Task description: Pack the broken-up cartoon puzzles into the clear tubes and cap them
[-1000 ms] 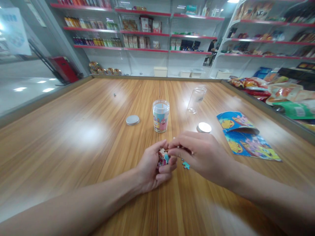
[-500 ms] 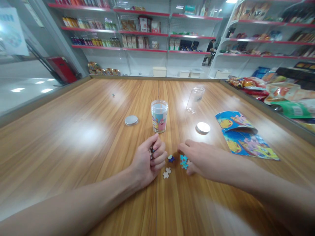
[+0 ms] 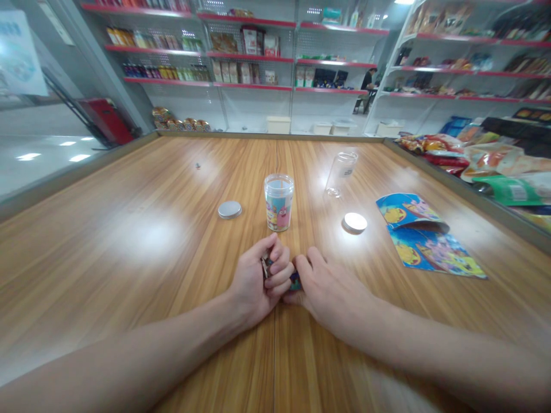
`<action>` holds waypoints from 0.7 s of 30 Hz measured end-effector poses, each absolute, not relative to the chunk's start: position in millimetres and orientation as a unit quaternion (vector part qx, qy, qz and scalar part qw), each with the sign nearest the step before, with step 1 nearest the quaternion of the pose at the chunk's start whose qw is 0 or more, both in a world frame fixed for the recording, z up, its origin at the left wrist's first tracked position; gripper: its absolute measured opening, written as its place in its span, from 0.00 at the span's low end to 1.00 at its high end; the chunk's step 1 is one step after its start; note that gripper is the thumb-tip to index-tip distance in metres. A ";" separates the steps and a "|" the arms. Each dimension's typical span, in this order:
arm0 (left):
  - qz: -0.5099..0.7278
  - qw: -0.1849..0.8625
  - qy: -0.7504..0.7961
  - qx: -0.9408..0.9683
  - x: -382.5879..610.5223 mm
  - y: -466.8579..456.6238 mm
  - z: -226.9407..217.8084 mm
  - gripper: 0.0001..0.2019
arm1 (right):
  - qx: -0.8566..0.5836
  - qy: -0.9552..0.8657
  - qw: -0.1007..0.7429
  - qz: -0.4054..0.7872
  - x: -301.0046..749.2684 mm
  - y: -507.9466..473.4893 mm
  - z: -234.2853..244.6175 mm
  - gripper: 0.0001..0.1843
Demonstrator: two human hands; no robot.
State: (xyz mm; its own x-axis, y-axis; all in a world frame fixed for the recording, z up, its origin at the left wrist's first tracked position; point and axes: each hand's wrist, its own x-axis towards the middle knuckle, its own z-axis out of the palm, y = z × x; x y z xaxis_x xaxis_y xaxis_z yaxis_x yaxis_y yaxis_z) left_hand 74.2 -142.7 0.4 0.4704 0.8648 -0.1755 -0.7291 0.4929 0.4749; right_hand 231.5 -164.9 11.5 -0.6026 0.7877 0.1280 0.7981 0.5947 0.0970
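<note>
My left hand (image 3: 260, 281) rests on the table, its fingers curled round several jigsaw puzzle pieces (image 3: 266, 266) whose edges show beside the thumb. Right up against it, my right hand (image 3: 327, 287) is cupped palm down, fingers and thumb closing round more blue jigsaw pieces (image 3: 295, 280); most of these are hidden under the fingers. Just beyond my hands stands a clear jar (image 3: 278, 206) with a cartoon picture inside its wall. A silver lid (image 3: 229, 210) lies to its left, and a second silver lid (image 3: 355, 222) to its right.
Behind the right lid is an empty-looking clear jar (image 3: 341, 175). A folded blue cartoon sheet (image 3: 434, 246) lies on the right of the wooden table (image 3: 129, 287). One tiny piece (image 3: 198, 166) sits far left. Packaged goods (image 3: 499, 166) crowd the right edge; stocked shelves line the back.
My right hand has moved left to meet my left hand, sweeping the loose jigsaw pieces along. Those pieces no longer show on the open tabletop. My left hand stays where it was.
</note>
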 end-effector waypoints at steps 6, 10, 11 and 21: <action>0.477 0.840 0.194 0.171 73.0 -142.3 -2.7 0.21 | -0.484 -0.875 0.018 -0.008 237.9 -154.3 10.4 0.12; 0.481 0.839 0.187 0.174 73.1 -142.8 -2.7 0.20 | -0.504 -0.864 0.007 -0.001 243.6 -144.7 11.6 0.14; 0.482 0.838 0.186 0.175 73.2 -143.1 -2.5 0.20 | -0.509 -0.861 0.006 -0.002 245.4 -141.1 11.9 0.15; 0.485 0.835 0.189 0.179 74.0 -144.0 -0.2 0.18 | -0.507 -0.862 0.008 0.008 255.2 -128.3 20.5 0.18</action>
State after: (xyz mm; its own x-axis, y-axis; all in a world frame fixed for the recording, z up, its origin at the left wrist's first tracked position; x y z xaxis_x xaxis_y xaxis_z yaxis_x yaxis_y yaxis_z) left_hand 74.0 -144.0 -0.2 0.4587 0.8771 -0.1425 -0.7411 0.4661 0.4832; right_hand 255.2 -128.3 20.5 -0.4855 0.8742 0.0060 0.8739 0.4855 -0.0228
